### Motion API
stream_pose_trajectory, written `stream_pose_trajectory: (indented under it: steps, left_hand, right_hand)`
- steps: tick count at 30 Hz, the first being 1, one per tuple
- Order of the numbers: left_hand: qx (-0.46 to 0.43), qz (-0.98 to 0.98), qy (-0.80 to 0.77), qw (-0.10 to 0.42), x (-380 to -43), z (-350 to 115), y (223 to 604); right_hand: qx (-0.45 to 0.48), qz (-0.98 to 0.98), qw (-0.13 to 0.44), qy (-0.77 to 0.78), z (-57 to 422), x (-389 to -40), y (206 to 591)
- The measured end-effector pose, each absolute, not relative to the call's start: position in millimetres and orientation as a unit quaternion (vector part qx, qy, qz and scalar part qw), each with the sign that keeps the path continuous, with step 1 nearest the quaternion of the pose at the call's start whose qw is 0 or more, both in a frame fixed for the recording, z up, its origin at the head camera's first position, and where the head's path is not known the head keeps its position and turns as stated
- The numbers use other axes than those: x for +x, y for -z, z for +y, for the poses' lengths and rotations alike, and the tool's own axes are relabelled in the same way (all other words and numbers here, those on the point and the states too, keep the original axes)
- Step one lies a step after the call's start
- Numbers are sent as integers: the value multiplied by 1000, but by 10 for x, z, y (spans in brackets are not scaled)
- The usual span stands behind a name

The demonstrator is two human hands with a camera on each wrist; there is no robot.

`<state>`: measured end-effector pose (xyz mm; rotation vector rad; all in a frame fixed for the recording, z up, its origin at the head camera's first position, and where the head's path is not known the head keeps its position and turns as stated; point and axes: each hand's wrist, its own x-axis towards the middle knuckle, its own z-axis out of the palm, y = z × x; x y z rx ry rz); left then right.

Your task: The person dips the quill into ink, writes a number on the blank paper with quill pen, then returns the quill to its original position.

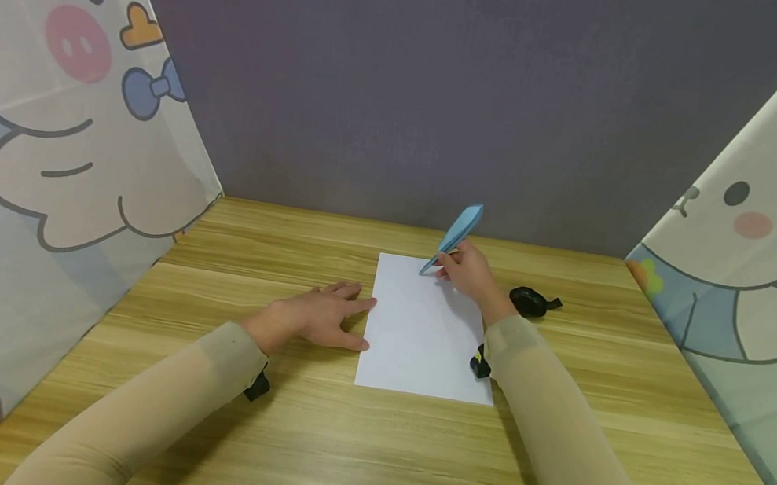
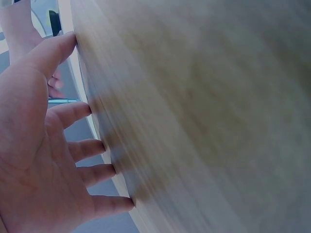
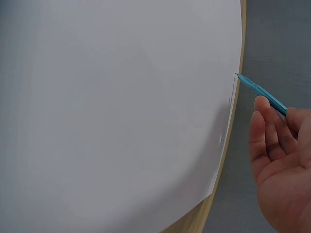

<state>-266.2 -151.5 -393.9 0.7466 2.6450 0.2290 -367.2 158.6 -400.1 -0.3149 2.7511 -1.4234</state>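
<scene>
Your right hand [image 1: 467, 270] pinches a blue feather-topped pen [image 1: 461, 229] at the white paper's [image 1: 417, 340] far end, as your left hand [image 1: 324, 316] — spread-fingered on the worktop [image 1: 310, 444] — touches its left edge, seemingly for steadiness.

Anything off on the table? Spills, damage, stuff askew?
Nothing looks spilled, damaged or askew. Slightly odd: a black bulbous object with a narrow tail on the table, right of the white paper. It lies apart from the blue feather-shaped pen in the right hand, its use unclear.
</scene>
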Motion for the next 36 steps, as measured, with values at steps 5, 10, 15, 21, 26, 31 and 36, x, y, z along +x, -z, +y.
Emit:
stream_pose_trajectory:
  steps: [5,10,15,21,26,31,36]
  left_hand:
    - [266,941,-83,191,-2656,-1511,3932]
    - [267,941,-85,190,-2654,-1512,3932]
    - [269,940,-87,189,-2660,-1515,3945]
    - [270,940,-90,188,-2658,-1519,3943]
    - [268,939,-93,192,-2649,-1517,3920]
    - [269,939,-92,193,-2649,-1516,3917]
    - [270,940,-87,189,-2653,-1509,3915]
  right_hand:
    - [-112,882,17,457,1575,-3662,4009]
    - [-116,881,21,458,1568,-3646,4000]
    - [-123,882,24,455,1565,-3642,3997]
    - [-132,878,26,460,1553,-3632,3997]
    - [-142,877,27,458,1534,-3614,3996]
    - [-147,879,27,453,1519,-3597,3991]
    - [-148,876,38,457,1506,-3586,3995]
